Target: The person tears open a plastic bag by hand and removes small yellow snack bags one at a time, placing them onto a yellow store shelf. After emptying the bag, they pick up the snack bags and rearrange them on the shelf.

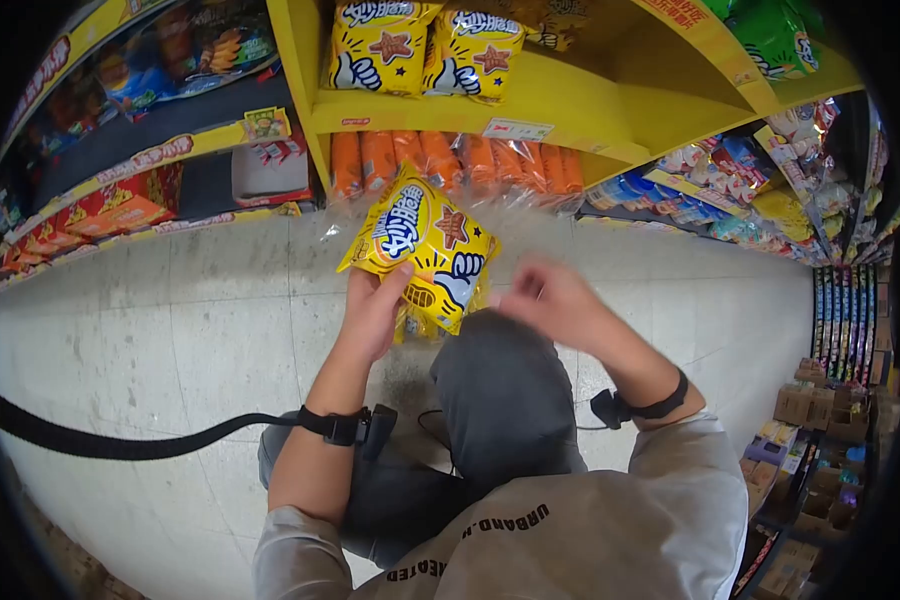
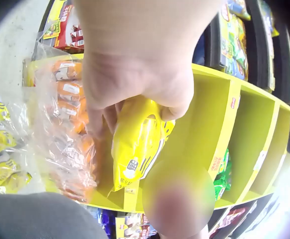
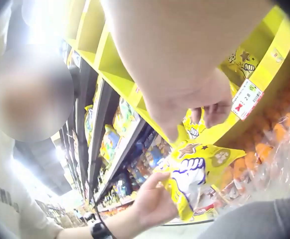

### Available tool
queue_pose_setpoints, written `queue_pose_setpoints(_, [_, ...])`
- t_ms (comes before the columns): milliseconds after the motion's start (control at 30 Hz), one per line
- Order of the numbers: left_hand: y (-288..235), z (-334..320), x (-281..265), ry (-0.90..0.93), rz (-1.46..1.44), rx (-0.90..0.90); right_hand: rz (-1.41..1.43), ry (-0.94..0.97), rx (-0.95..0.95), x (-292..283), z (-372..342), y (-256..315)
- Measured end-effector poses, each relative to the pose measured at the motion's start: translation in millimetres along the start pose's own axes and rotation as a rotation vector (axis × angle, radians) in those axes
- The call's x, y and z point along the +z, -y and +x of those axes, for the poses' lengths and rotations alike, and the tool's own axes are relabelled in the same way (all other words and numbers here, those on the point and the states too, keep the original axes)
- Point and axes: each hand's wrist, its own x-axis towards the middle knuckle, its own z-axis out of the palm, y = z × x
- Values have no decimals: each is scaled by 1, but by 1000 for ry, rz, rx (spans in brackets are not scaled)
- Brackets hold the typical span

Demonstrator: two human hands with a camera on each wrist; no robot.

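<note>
A yellow snack bag (image 1: 435,245) with a star and a thumb print is held up in front of the lower shelf. The left hand (image 1: 375,305) grips its lower left side, thumb on the front; in the left wrist view that hand (image 2: 140,84) pinches the bag (image 2: 137,144) from above. Just right of the bag, apart from it in the head view, is the right hand (image 1: 555,300), blurred, with bent fingers. The right wrist view shows the right hand (image 3: 194,99) above the bag (image 3: 197,172); whether it touches is unclear.
Two similar bags (image 1: 382,45) stand on the yellow shelf (image 1: 440,118). Orange packs (image 1: 440,158) in clear plastic lie below. More yellow bags (image 2: 0,139) are at the left of the left wrist view. The person's knee (image 1: 505,385) is beneath the hands.
</note>
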Motion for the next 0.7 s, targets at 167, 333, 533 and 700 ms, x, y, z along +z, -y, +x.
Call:
queue_pose_setpoints(167, [-3,1,-3,84,270,173,-241,-412,-491,7,36,17])
queue_pose_setpoints(333, [-2,0,2,209,398,235,150,-285,-392,21,62,1])
queue_pose_setpoints(533, [-16,-2,-1,99,437,314,367,-873,-333,-95,84,-3])
queue_pose_setpoints(700, [-8,-1,-14,93,508,217,447,-1092,-354,-197,168,-12])
